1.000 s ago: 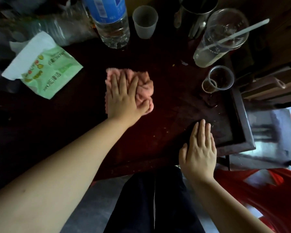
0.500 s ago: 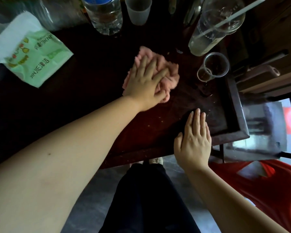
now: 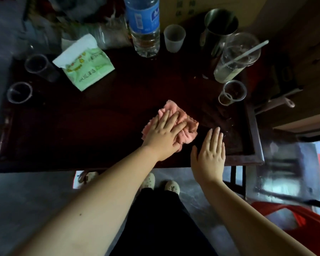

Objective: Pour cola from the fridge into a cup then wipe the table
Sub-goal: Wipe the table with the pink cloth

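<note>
A crumpled pink cloth (image 3: 187, 126) lies on the dark wooden table (image 3: 100, 130), right of the middle near the front edge. My left hand (image 3: 164, 133) presses flat on top of it, fingers spread over the cloth. Just to its right, my right hand (image 3: 210, 150) rests flat and empty on the table's front edge, fingers together. A small clear plastic cup (image 3: 232, 92) with a dark residue in the bottom stands at the right side of the table, beyond the cloth.
At the back stand a blue-labelled water bottle (image 3: 145, 28), a frosted small cup (image 3: 174, 37), a metal mug (image 3: 220, 26) and a lidded cup with a straw (image 3: 235, 58). A green tissue pack (image 3: 85, 67) and two clear cups (image 3: 19, 92) sit left. A red stool (image 3: 303, 217) is lower right.
My left hand has slid the pink cloth from the table's middle to the right and back toward the front edge. The right hand stays near the front edge. The camera has tilted.
</note>
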